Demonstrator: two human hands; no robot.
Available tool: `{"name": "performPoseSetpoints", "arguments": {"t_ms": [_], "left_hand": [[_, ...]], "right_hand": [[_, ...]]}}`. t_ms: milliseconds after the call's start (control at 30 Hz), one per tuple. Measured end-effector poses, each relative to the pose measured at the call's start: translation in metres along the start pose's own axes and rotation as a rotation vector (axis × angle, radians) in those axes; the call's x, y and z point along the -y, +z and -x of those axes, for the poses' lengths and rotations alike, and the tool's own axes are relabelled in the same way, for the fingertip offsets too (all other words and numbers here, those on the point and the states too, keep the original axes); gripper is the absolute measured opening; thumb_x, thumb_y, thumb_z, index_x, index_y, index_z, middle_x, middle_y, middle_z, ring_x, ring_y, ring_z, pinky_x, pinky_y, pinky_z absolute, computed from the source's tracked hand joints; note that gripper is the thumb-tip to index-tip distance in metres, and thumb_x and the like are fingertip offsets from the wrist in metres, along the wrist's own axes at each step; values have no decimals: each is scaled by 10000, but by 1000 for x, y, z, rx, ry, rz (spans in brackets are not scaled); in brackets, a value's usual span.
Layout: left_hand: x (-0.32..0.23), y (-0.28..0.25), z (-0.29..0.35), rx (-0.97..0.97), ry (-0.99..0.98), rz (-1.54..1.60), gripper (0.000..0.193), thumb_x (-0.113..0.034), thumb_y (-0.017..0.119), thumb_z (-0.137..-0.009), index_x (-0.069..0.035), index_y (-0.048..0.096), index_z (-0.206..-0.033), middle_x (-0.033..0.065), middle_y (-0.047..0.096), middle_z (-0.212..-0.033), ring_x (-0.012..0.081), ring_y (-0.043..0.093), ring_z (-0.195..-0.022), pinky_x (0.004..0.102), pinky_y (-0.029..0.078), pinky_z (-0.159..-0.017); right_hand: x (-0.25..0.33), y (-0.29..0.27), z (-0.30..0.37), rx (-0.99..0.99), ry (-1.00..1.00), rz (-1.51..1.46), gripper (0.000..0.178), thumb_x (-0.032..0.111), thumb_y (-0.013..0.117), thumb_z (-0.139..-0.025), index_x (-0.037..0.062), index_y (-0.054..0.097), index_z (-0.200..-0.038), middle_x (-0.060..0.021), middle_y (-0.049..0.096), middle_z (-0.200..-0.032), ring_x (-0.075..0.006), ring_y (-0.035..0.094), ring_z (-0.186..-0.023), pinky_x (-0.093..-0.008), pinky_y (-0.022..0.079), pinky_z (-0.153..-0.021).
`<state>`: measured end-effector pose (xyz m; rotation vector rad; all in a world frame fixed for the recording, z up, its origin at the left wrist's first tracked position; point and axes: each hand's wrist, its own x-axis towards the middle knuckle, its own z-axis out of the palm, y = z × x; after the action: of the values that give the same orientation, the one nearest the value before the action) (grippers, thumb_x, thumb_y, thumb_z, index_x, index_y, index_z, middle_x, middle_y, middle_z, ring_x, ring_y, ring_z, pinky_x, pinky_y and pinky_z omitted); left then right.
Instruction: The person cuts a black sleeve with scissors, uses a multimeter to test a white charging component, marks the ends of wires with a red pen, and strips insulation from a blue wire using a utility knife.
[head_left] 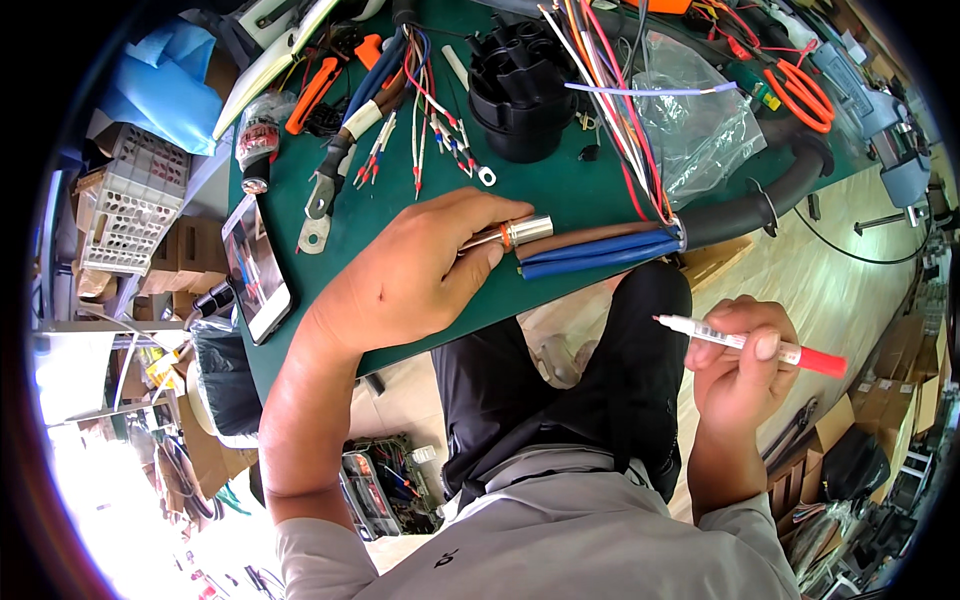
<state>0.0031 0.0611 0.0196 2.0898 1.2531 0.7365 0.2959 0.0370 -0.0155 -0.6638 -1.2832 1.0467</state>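
My left hand [420, 265] pinches a silvery cable lug [530, 230] with an orange ring round it, over the near edge of the table. The lug's barrel lies at the end of a brown cable [585, 238]; whether the cable is inside it I cannot tell. Thick blue cables [600, 256] run beside the brown one out of a black sheath [730, 222]. In my right hand [745, 365], held over my right knee, is a white and red marker pen [725, 335]. Its dark tip is bare and points left toward the cables.
On the green table [400, 225] lie a phone [258, 275], wires with crimped ends [435, 140], large cable lugs [315, 215], a black plastic housing [520, 95], a clear plastic bag [685, 130] and orange-handled scissors [800, 95]. A toolbox [385, 485] stands on the floor.
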Motion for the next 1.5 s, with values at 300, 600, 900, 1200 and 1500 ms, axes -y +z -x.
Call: {"name": "performPoseSetpoints", "arguments": {"t_ms": [300, 600, 900, 1200, 1500], "left_hand": [[2, -4, -1, 29, -3, 7, 371, 62, 596, -882, 36, 625, -1250, 175, 673, -1027, 228, 650, -800, 326, 504, -707], [2, -5, -1, 22, 2, -27, 374, 41, 605, -880, 22, 645, -1251, 178, 668, -993, 245, 650, -772, 334, 505, -687], [2, -4, -1, 9, 9, -35, 375, 16, 655, -860, 12, 661, -1235, 167, 669, -957, 260, 652, -763, 340, 506, -682], [-3, 2, -2, -54, -26, -80, 381, -41, 780, -801, 4, 695, -1170, 137, 683, -924, 242, 661, -738, 323, 512, -671], [-2, 3, -3, -75, -22, -103, 336, -24, 767, -823, 7, 706, -1152, 126, 673, -870, 204, 639, -689, 305, 492, -621]], "right_hand": [[-7, 16, -8, 42, -51, 176, 263, 175, 632, -974, -74, 667, -1053, -145, 687, -855, -154, 641, -654, -267, 515, -623], [-20, 37, -31, 189, -158, 332, 185, 107, 698, -931, -65, 690, -999, -140, 736, -880, -145, 674, -696, -256, 531, -627], [-36, 47, -37, 187, -153, 322, 173, 130, 707, -936, -41, 698, -958, -115, 746, -854, -142, 693, -682, -253, 545, -610], [-40, 44, -36, 194, -178, 325, 170, 133, 706, -930, -36, 695, -941, -126, 742, -860, -175, 718, -703, -272, 567, -623], [-37, 44, -39, 261, -188, 391, 151, 122, 717, -910, -26, 700, -935, -144, 742, -873, -239, 728, -742, -300, 568, -651]]}}
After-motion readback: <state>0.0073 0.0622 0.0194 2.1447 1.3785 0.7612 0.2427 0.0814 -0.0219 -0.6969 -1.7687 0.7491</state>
